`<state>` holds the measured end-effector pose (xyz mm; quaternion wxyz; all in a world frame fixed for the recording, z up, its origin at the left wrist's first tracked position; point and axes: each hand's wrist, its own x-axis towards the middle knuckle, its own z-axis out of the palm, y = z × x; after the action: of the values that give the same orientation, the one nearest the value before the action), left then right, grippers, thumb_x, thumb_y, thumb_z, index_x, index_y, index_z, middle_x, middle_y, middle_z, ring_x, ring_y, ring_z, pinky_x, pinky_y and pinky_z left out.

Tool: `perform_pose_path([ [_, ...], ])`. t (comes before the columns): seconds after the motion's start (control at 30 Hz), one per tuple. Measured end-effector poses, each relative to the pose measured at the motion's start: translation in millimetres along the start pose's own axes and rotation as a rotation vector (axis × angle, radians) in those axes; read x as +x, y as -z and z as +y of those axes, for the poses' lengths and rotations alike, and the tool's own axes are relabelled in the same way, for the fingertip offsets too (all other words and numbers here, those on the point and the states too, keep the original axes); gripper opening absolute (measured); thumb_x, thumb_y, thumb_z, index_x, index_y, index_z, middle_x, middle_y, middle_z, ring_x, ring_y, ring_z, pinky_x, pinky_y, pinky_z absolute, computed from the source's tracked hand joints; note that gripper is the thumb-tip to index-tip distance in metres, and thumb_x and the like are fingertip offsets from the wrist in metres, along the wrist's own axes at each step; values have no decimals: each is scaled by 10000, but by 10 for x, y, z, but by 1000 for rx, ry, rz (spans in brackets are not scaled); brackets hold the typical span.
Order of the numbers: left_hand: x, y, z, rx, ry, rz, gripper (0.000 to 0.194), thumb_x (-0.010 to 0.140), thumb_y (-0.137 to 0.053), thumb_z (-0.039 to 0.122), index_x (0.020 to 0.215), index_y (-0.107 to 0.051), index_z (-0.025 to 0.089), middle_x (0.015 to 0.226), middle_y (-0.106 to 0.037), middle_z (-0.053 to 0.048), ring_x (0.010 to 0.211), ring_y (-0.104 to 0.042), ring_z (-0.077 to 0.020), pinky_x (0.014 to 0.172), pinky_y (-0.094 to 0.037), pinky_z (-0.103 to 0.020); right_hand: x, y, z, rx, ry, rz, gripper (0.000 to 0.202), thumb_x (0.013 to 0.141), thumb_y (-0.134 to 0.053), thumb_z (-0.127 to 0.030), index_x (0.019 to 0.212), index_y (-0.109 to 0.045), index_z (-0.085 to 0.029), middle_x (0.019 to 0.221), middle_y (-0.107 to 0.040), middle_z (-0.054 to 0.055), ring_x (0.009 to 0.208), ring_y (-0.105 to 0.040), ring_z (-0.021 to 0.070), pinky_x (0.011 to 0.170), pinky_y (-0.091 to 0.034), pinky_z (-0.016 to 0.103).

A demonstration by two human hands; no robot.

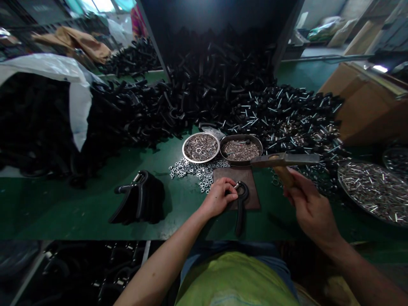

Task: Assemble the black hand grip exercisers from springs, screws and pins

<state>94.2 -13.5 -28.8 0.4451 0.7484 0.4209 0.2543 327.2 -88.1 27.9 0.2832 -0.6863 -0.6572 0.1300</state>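
My left hand [216,199] has its grip pinched nearly closed on the small silver metal pin [236,185] at the black ring-ended handle [240,212], across the brown square pad [254,197] near the green desk's [183,204] front edge; my right hand's [314,208] grip wraps the wooden-handled steel hammer [287,160]; I'd want fingertips low, hammer face square.

Yellow-green top [236,280], blue lower garment [274,257], bare hands

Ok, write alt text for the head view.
A person's right hand holds a hammer over a green table; the left hand touches a ring-headed black handle partly on a brown pad. Beyond lie bowls of metal parts, heaps of black pieces.
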Motion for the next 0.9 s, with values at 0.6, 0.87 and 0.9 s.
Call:
perform_pose_path([
  [0.6,17,-49,-4,54,55,56,105,701,-696,183,751,-604,181,974,-576,-33,943,-546,-181,892,-405,-342,22,-263,55,-315,149,-203,420,924,-368,-282,1334,-458,-290,1146,-660,49,902,-673,227,712,-554,351],
  [0.87,-440,-123,48,438,95,359,391,702,-705,366,993,-521,180,1144,-505,-107,1077,-480,-259,884,-410,-381,-291,152,-209,-70,302,282,420,896,-376,-213,1311,-441,-212,806,-682,48,606,-630,162,587,-522,279],
  [0.9,-487,-137,49,449,102,318,300,748,-659,353,958,-527,184,1048,-543,-87,988,-520,-233,826,-430,-347,-316,100,-173,-131,349,231,426,890,-364,-198,1308,-448,-207,722,-658,34,567,-611,162,552,-507,271],
])
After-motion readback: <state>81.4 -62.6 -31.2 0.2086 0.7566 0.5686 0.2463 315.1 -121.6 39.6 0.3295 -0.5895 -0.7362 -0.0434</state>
